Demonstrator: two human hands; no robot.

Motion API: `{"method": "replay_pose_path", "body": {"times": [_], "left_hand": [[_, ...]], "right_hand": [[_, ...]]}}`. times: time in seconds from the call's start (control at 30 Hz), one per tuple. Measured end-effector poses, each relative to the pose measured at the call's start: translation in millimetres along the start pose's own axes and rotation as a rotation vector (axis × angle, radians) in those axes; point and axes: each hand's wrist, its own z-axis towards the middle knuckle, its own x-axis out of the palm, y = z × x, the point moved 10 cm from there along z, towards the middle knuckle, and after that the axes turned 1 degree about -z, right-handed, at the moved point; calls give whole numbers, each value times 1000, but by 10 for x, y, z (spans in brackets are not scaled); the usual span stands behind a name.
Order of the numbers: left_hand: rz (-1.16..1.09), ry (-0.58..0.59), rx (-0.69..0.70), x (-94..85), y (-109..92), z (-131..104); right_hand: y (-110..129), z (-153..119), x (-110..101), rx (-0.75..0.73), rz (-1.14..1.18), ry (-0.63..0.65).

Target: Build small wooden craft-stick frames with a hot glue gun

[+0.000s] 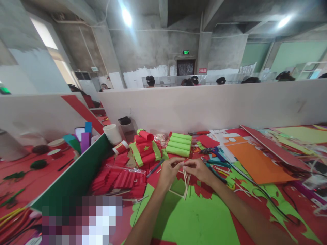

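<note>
Bare concrete wall (153, 44), bright ceiling light (127, 17), white partition (204, 105).

Left of the green sheet's (196, 217) middle, the left forearm (150, 207) is bare and slim, tapering at its far end; right of the middle, the right forearm (237, 207) matches. Near the sheet's far edge, the left hand (169, 168) and right hand (200, 170) are bare, with slender fingers (193, 163).

Two ceiling lamps (127, 17) glare far above the fingers (176, 162); below the fingers, soft shadow darkens the green sheet (199, 219). Wide-angle distortion bends the edges; coarse pixelation masks a patch lower left.
</note>
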Motion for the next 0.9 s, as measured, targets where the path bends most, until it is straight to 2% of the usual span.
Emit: {"method": "replay_pose_path", "body": {"times": [0.13,0.23,0.33,0.43,0.5,0.57,0.73,0.8,0.9], "left_hand": [[-39,14,-37,-5,-14,-10],[-95,-9,-67,-61,21,-11],[-254,-114,-117,-188,114,-2],[-416,-256,-129,-319,191,-6],[-437,-305,-117,-346,205,-11],[-397,-297,-103,-306,192,-12],[-248,-196,-47,-108,78,-32],[-196,-145,-36,-34,36,-47],[-151,-103,-24,24,2,-68]], "right_hand": [[49,-12,24,-13,-9,22],[37,-11,-14,11,59,-7],[-4,-11,-77,32,202,-54],[24,-22,-37,2,306,-16],[65,-32,3,-28,320,-5],[79,-31,-24,-45,339,-82],[-53,-40,-248,-20,518,-403],[-115,-33,-295,3,568,-443],[-176,-12,-323,34,597,-429]]}}
